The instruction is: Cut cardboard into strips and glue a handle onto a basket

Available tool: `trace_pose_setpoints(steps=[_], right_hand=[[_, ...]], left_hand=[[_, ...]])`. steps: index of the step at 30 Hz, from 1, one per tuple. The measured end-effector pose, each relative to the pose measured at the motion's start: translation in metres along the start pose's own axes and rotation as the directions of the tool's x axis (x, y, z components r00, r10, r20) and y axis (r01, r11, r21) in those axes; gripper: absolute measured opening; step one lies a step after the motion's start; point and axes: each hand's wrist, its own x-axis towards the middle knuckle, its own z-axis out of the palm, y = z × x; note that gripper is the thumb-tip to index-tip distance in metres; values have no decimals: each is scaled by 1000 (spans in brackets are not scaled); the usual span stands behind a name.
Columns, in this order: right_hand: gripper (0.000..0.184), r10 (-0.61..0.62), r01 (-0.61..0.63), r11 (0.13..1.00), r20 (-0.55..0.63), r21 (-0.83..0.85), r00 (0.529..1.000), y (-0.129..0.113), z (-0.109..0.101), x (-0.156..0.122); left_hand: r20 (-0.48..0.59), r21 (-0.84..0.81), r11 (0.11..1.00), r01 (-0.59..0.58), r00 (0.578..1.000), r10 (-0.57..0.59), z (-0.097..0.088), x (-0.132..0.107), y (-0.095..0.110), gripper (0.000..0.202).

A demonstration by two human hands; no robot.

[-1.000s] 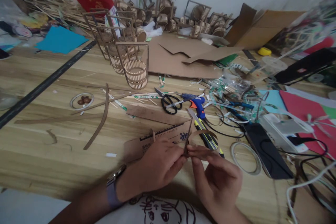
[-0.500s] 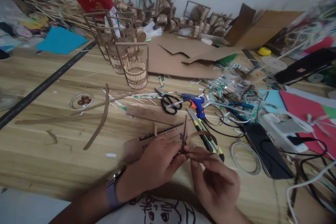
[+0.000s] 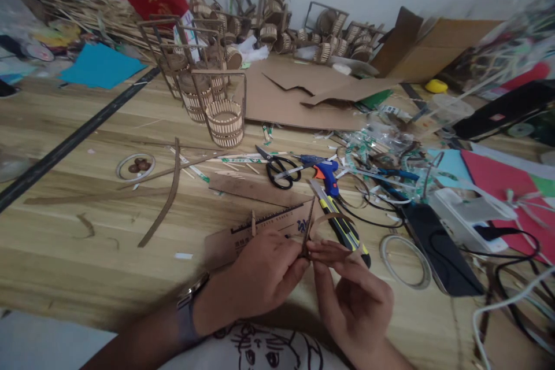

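Observation:
Both hands meet at the near edge of the wooden table (image 3: 78, 243), pinching a thin brown cardboard strip (image 3: 330, 219) that curls up and to the right. My left hand (image 3: 260, 274) grips it from the left with thumb and fingers closed. My right hand (image 3: 353, 295) pinches it from the right with fingertips pressed together. Under the hands lies a printed cardboard piece (image 3: 264, 230). A yellow-and-black utility knife (image 3: 340, 225) rests just beyond my right hand.
Black-handled scissors (image 3: 277, 169) and a blue-orange glue gun (image 3: 326, 172) lie mid-table. Small slatted cardboard baskets (image 3: 223, 121) stand behind, with flat cardboard sheets (image 3: 299, 98). Long curved strips (image 3: 167, 196) lie left. A tape ring (image 3: 403, 260), a phone (image 3: 440, 251) and cables crowd the right.
The upright end of the strip has tilted slightly back and forth between my fingertips. Both hands stay in nearly the same place.

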Motion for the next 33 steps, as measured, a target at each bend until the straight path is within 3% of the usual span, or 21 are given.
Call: trace_pose_setpoints(steps=[10, 16, 21, 33], right_hand=[[32, 75, -53, 979, -104, 199, 992, -8, 3, 10], [48, 25, -21, 986, -23, 165, 999, 0, -2, 3], [60, 33, -37, 993, 37, 111, 999, 1, -3, -4], [39, 177, -168, 975, -50, 146, 983, 4, 4, -6]], left_hand=[[12, -59, 998, -5, 1000, 6, -3, 0, -3, 38], [-39, -59, 998, -15, 999, 13, -1, 2, -3, 50], [-5, -81, 996, 23, 1000, -24, -3, 2, -2, 45], [136, -146, 988, 58, 990, -38, -8, 2, -6, 23]])
